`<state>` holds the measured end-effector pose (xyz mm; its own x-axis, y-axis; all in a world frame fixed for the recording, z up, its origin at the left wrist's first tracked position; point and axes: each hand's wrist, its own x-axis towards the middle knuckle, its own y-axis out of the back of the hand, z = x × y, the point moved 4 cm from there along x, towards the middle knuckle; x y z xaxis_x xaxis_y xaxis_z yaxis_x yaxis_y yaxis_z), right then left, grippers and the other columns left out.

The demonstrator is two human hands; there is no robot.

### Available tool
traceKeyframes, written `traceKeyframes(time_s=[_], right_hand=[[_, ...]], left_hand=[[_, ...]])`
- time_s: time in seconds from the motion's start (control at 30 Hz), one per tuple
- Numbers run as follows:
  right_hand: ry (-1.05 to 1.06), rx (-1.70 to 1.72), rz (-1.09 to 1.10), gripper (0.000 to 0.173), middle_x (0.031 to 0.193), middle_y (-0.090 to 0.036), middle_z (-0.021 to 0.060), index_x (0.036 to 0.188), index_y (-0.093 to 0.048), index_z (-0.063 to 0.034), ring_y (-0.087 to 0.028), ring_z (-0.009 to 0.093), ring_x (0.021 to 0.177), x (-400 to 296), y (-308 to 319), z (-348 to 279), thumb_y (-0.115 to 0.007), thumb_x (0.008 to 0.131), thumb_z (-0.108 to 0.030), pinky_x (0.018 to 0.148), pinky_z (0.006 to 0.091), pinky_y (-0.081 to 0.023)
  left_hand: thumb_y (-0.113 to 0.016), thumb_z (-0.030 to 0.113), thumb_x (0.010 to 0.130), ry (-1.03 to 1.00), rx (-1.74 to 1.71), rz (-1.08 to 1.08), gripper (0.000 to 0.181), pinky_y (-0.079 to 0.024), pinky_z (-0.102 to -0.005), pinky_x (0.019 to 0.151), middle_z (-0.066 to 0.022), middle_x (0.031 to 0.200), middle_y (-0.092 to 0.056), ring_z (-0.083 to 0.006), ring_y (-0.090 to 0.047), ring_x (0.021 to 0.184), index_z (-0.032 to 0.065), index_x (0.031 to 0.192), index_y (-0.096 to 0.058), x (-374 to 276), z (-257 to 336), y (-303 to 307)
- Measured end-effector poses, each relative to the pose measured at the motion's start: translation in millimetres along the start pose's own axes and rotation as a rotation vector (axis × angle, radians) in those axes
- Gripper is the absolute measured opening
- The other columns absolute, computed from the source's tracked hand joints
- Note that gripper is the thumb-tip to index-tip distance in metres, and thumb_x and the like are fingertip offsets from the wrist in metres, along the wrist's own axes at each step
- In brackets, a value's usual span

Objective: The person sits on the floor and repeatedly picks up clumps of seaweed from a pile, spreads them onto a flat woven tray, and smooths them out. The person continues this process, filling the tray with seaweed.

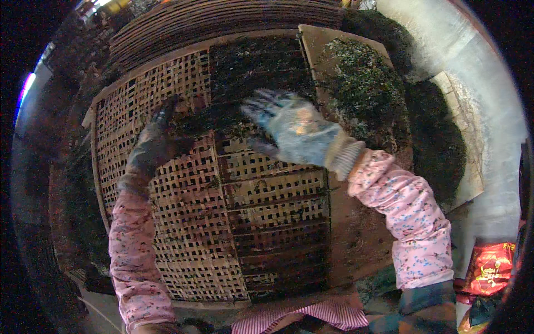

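Observation:
Before me lies a woven lattice tray [192, 234] in a flat frame, with dark leafy material [258, 62] spread on its upper middle. My right hand [296, 125], in a pale blue-grey knit-cuffed glove, is over the lower edge of that material, its fingers apart and pointing left; it is blurred. Gloved and in shadow, my left hand [156, 133] is at the material's left side over the lattice; its fingers are dark and hard to make out. A heap of green-black leafy material [363, 83] rests on a board to the right of the tray.
A stack of thin brown sheets or trays [233, 16] stands beyond the tray. More dark heaps [434, 133] lie at the right, beside a pale sheet [459, 125] on the grey floor [496, 83]. A shiny red packet [490, 267] is at the lower right.

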<state>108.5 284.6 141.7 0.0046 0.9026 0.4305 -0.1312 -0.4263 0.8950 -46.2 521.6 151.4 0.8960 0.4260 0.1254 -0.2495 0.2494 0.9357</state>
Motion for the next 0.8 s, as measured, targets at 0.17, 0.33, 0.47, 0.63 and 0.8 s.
traceKeyframes(time_s=[0.17,0.33,0.47,0.63,0.8], right_hand=[[-0.034,0.034,-0.189,0.052,0.117,-0.059,0.0143,0.125,-0.053,-0.0096,-0.055,0.033,0.111,38.3,-70.3,-30.7,-0.055,0.085,-0.042,0.094,0.0464,-0.046],[-0.118,0.209,-0.162,0.023,0.083,-0.072,0.0114,0.075,-0.074,-0.0124,-0.068,0.031,0.077,37.2,-89.0,-25.7,-0.066,0.072,-0.034,0.069,0.0456,-0.056],[-0.153,0.099,-0.542,0.044,0.122,-0.06,0.0112,0.117,-0.059,-0.0075,-0.062,0.025,0.104,43.8,-88.9,-36.2,-0.052,0.09,-0.041,0.092,0.0398,-0.05],[-0.232,0.248,-0.59,0.042,0.104,-0.068,0.0157,0.108,-0.067,-0.0068,-0.067,0.032,0.098,40.2,-61.1,-31.8,-0.054,0.088,-0.041,0.083,0.0457,-0.054],[-0.251,0.43,-0.44,0.044,0.1,-0.071,0.0081,0.118,-0.065,-0.0103,-0.065,0.022,0.085,36.0,-71.6,-20.9,-0.061,0.089,-0.043,0.084,0.0349,-0.055]], left_hand=[[-0.073,0.039,0.081,0.081,0.112,-0.142,0.074,-0.034,-0.048,0.113,-0.017,0.151,-0.037,-0.0413,-0.039,0.135,0.0185,0.145,-0.042,25.5,24.9,-38.6],[-0.068,0.038,0.084,0.139,0.238,-0.222,0.056,-0.035,-0.0525,0.11,-0.0164,0.144,-0.047,-0.0416,-0.041,0.133,0.0212,0.136,-0.055,25.9,42.8,-30.8],[-0.066,0.036,0.087,0.092,0.118,-0.089,0.039,-0.048,-0.0432,0.095,-0.0156,0.122,-0.064,-0.0349,-0.061,0.111,0.0153,0.121,-0.065,24.7,47.2,-23.0],[-0.065,0.026,0.091,-0.018,-0.289,-0.201,0.034,-0.051,-0.0335,0.089,-0.0126,0.112,-0.07,-0.0196,-0.067,0.101,0.0073,0.119,-0.065,42.1,105.8,-4.9],[-0.066,0.03,0.091,-0.265,-0.619,-0.143,0.039,-0.05,-0.0324,0.09,-0.0116,0.111,-0.071,-0.0183,-0.066,0.1,0.0084,0.123,-0.065,56.7,118.3,16.4]])
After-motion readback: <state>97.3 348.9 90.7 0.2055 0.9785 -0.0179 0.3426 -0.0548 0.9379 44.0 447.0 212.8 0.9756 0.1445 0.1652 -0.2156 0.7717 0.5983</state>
